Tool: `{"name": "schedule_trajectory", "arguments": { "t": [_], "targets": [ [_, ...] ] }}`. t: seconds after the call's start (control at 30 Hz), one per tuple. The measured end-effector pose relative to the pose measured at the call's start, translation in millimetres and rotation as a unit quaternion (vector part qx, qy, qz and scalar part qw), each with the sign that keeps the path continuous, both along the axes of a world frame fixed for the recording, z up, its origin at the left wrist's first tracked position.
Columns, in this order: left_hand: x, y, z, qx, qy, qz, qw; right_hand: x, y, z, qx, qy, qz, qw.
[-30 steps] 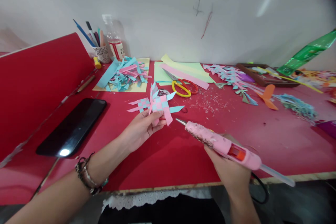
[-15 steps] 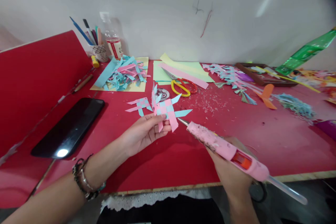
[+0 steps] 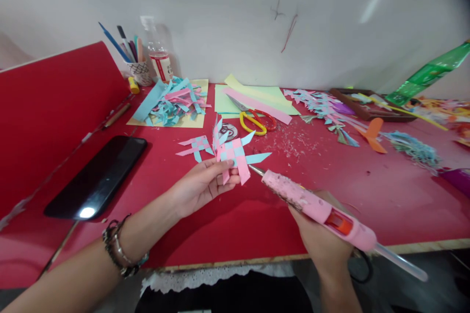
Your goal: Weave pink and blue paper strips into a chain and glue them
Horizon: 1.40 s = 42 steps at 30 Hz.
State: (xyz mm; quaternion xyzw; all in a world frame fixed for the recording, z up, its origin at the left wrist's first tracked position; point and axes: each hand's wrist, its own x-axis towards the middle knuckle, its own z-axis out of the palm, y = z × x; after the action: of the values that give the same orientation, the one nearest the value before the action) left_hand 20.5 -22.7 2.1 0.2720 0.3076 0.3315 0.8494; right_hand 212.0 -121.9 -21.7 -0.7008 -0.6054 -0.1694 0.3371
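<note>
pink glue gun [image 3: 312,204], slantwise (tip [image 3: 256,170] leftward)

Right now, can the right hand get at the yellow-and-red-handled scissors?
Probably not without putting something down: the right hand is wrapped around the pink hot-glue gun. The scissors themselves look accessible, with their handles uncovered.

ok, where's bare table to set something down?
Between the left hand and front edge of the table; also right of the glue gun, nearer than the orange piece, bar small specks. Crowded: the back, with paper strips, scissors, tray.
</note>
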Motion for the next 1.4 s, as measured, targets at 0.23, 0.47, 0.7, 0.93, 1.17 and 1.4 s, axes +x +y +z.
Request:
{"name": "schedule_trajectory", "arguments": {
  "t": [0.23, 0.47, 0.7, 0.93, 1.17, 1.4],
  "targets": [
    [0.6, 0.9, -0.1, 0.006, 0.008, -0.003, 1.0, -2.1, -1.0, 0.6, -0.007, 0.019, -0.001, 1.0],
    [1.0, 1.3, 1.0, 0.021, 0.013, -0.017, 1.0, -4.0, 3.4, 5.6, 0.02, 0.007, 0.023, 1.0],
    [0.9, 1.1, 2.0, 0.018, 0.029, -0.01, 0.999, -4.6, 5.4, 10.8, 0.04, -0.046, 0.029, 0.998],
    [0.7, 1.8, -0.9, 0.024, 0.008, -0.02, 0.999, -4.8, 5.4, 11.2, 0.041, -0.05, 0.032, 0.997],
    [-0.9, 1.5, -1.1, 0.021, 0.014, -0.012, 1.0, -2.9, 4.7, 8.2, 0.035, -0.033, 0.035, 0.998],
    [0.0, 1.2, 0.7, 0.023, 0.013, -0.011, 1.0, -3.2, 4.3, 7.0, 0.035, -0.01, 0.036, 0.999]
  ]
}}
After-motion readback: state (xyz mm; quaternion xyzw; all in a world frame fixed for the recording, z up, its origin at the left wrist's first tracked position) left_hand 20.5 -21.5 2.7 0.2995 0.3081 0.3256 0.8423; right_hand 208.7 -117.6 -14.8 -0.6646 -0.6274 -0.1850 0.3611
